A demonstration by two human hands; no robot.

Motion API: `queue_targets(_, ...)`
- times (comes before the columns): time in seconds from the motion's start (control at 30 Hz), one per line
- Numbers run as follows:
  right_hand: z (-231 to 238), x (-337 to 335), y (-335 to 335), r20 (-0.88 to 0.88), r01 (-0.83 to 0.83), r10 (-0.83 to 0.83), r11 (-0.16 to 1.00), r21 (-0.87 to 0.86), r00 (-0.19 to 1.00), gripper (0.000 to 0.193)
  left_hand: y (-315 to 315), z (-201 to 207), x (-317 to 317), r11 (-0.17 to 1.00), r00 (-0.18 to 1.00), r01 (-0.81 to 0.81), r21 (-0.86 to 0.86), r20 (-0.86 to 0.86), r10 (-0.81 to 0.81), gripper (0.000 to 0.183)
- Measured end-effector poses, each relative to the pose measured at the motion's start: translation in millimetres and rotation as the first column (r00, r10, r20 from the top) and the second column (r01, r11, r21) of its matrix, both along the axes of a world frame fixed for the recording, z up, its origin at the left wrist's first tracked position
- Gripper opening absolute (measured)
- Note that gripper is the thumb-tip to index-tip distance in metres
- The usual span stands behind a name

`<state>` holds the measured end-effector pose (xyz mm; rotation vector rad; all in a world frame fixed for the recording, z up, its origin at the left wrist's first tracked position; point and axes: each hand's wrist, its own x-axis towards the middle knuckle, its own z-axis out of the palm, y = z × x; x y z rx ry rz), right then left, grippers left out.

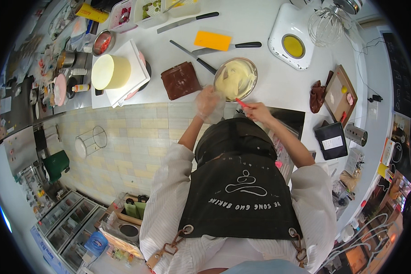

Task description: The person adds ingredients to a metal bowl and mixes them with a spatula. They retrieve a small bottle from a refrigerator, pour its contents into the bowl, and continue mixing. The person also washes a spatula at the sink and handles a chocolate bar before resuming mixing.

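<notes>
At the table's near edge, my right hand [259,113] is closed round the red handle of a spatula [242,103]. The spatula's tip reaches the near rim of a metal bowl [256,77], which holds smooth pale yellow cream [233,81]. Just left of that bowl, my left hand [207,105] grips a clear plastic bag [214,115] that hangs below the fingers and touches the bowl's side. Blur hides the exact finger positions there. A flat dark brown square slab [180,81] lies to the left of the bowl.
A pale yellow round cake [108,73] stands on a white board at the left. Behind the bowl lie knives [247,45] and an orange scraper [213,40]. A white stand mixer [291,34] with a whisk occupies the back right. Fruit tubs [150,11] line the far edge.
</notes>
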<state>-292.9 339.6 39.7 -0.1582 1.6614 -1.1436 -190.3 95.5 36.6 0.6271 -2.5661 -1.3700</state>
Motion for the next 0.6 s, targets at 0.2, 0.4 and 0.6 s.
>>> queue_targets(0.2,26,-19,-41,0.771,0.556,-0.313,0.829,-0.064,0.555,0.023,-7,-10,2,0.996,0.995,-0.021,0.085,0.103,0.013,0.025)
queue_targets(0.4,44,-68,7,0.066,0.218,-0.216,0.976,-0.021,0.974,0.024,-8,0,-2,1.000,0.999,-0.002,-0.024,0.041,0.003,0.028)
queue_targets(0.6,58,-71,19,-0.882,-0.020,0.266,0.960,0.281,0.389,0.016,-13,7,-6,0.997,0.995,0.075,-0.008,0.070,-0.075,0.027)
